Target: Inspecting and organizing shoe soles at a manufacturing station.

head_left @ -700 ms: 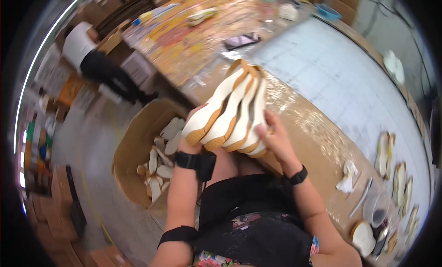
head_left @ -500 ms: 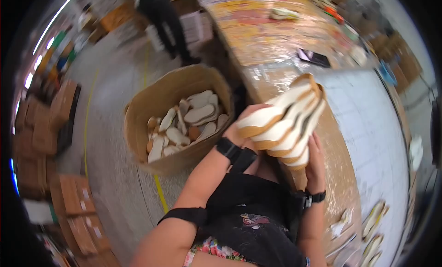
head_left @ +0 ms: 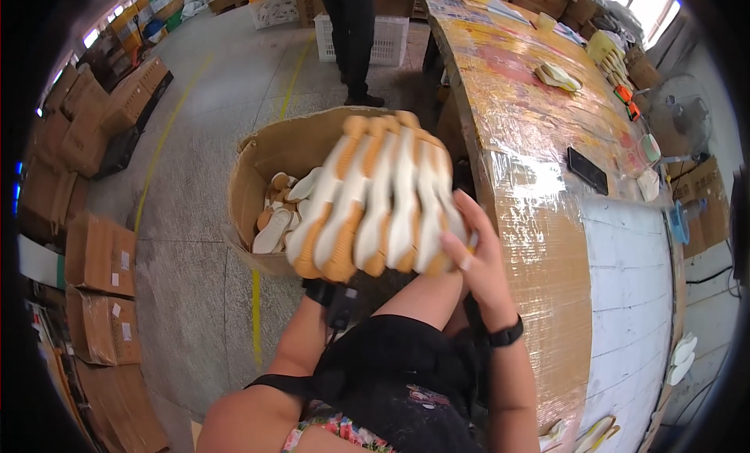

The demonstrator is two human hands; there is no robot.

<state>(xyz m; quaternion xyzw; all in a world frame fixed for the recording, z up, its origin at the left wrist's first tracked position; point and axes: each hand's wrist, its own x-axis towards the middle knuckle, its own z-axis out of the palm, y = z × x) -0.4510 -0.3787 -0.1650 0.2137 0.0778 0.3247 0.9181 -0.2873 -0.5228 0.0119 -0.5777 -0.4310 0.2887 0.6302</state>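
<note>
A row of several white-and-tan shoe soles [head_left: 381, 199], pressed side by side, is held up in front of me, partly over the carton. At its right end my right hand [head_left: 480, 258] is closed on the outer sole, thumb on the near face. My left forearm, with a black wristband [head_left: 319, 291], runs up to the row's lower left. The left hand itself is hidden behind the soles, supporting that end. Below and behind them, a large cardboard carton [head_left: 244, 195] contains loose soles [head_left: 273, 228] of the same kind.
On my right runs a long worktable [head_left: 539, 289] covered in brown wrap, with a phone [head_left: 586, 169] and a pair of soles [head_left: 558, 77] on it. A person in dark trousers [head_left: 348, 35] stands beyond the carton near a white crate [head_left: 388, 41]. Cardboard boxes [head_left: 101, 250] line the left.
The soles have moved left from beside the table to over the carton, and turned so their row faces me. My view has shifted, showing more of the table's far end.
</note>
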